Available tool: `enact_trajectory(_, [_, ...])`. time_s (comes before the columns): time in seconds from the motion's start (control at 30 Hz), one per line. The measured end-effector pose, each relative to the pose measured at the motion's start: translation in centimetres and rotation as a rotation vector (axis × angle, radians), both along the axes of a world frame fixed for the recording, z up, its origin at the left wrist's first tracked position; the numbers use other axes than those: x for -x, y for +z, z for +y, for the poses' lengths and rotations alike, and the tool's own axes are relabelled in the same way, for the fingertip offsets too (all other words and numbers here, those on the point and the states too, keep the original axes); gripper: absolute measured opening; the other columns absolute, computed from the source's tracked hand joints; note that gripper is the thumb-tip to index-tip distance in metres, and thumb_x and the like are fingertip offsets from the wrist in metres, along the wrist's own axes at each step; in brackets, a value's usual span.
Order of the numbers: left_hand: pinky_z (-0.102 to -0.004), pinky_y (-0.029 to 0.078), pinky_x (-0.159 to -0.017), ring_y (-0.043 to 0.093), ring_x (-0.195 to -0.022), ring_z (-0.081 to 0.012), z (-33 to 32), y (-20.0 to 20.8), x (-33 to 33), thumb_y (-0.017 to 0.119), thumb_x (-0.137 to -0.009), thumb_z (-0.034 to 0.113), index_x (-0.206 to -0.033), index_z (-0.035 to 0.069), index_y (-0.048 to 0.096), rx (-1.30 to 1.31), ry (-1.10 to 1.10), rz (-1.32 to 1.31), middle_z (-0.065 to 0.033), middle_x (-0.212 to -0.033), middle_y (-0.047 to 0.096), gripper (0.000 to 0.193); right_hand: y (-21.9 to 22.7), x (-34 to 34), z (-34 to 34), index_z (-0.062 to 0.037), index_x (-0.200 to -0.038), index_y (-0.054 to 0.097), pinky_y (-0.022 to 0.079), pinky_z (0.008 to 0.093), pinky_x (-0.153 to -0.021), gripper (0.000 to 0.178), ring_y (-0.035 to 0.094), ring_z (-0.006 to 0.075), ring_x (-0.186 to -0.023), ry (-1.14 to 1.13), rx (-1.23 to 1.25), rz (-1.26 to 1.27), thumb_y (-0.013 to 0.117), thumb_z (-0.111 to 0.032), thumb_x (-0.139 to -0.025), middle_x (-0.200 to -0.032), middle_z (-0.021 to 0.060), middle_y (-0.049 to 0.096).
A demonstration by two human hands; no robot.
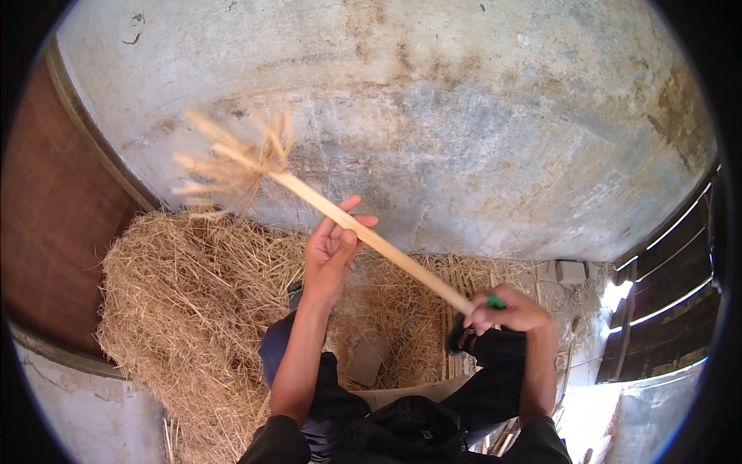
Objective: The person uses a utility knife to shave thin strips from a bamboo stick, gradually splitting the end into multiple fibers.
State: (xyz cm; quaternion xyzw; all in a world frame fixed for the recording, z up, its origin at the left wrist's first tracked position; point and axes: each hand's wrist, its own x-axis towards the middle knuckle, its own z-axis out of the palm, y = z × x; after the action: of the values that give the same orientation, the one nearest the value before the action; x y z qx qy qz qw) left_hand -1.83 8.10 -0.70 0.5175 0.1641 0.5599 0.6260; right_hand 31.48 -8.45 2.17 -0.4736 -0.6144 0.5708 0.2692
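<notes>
A long, pale wooden or bamboo stick [394, 254] slants across in front of me, from upper left down to the right. At its far left end is a splayed, straw-coloured tuft [243, 158], smeared by motion, so I cannot tell straw from split prongs. My left hand [331, 251] holds the stick near its middle, thumb in front and fingers behind. At the lower right end, my right hand [508, 311] is closed around the stick. A small green object [495, 302] shows between that hand's fingers; its kind is not clear.
A big heap of dry straw [197, 301] lies on the left, with more straw scattered over the floor between my legs. A stained grey wall [464, 147] rises ahead. Far left is a brown panel [62, 209]; at right are a grey block [570, 272] and dark slats [668, 286].
</notes>
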Motion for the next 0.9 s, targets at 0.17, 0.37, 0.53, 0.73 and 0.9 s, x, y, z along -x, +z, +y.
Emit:
enact_trajectory(0.17, [-0.0403,0.063,-0.093,0.075,-0.103,-0.0203,-1.1,0.1,-2.0,0.068,-0.113,0.029,-0.164,0.001,0.048,0.060,-0.116,0.054,-0.0106,-0.116,0.077,0.062,-2.0,5.4,0.9,-0.0038,-0.114,0.084,0.060,0.0305,-0.085,0.026,0.079,0.0133,-0.091,0.166,-0.033,-0.097,0.076,-0.028,-0.109,-0.098,0.0061,0.084])
enact_trajectory(0.37, [-0.0372,0.060,-0.094,0.073,-0.102,-0.0187,-2.8,1.4,-2.6,0.059,-0.118,0.019,-0.168,0.001,0.045,-0.095,-0.293,0.184,-0.0098,-0.112,0.075,0.055,-3.4,8.3,0.8,-0.0021,-0.118,0.083,0.059,0.0308,-0.088,0.023,0.079,0.0134,-0.095,0.057,-0.118,-0.064,0.078,-0.021,-0.106,-0.102,0.0072,0.085])
enact_trajectory(0.53, [-0.0383,0.061,-0.087,0.075,-0.093,-0.0212,-3.9,2.1,-2.3,0.057,-0.117,0.015,-0.164,0.001,0.049,-0.061,-0.309,0.201,-0.0080,-0.101,0.072,0.050,-1.9,8.2,0.6,0.0002,-0.110,0.082,0.057,0.0289,-0.074,0.019,0.075,0.0119,-0.082,-0.097,-0.249,-0.227,0.081,-0.017,-0.103,-0.090,0.0045,0.081])
enact_trajectory(0.73, [-0.0381,0.061,-0.083,0.077,-0.087,-0.0233,-4.4,2.4,-2.4,0.055,-0.117,0.017,-0.161,0.001,0.052,-0.040,-0.404,0.215,-0.0077,-0.098,0.070,0.046,-0.8,5.9,0.8,-0.0006,-0.115,0.080,0.052,0.0276,-0.067,0.019,0.067,0.0107,-0.074,-0.651,-0.485,0.168,0.077,-0.017,-0.106,-0.082,0.0025,0.073])
enact_trajectory(0.9, [-0.0374,0.061,-0.082,0.077,-0.086,-0.0222,-5.5,1.9,-3.6,0.055,-0.117,0.016,-0.160,0.001,0.052,-0.048,-0.521,0.196,-0.0078,-0.097,0.069,0.046,1.0,5.5,1.2,-0.0008,-0.128,0.077,0.050,0.0265,-0.068,0.029,0.065,0.0082,-0.075,-0.688,-0.542,0.150,0.075,-0.021,-0.108,-0.084,0.0007,0.071])
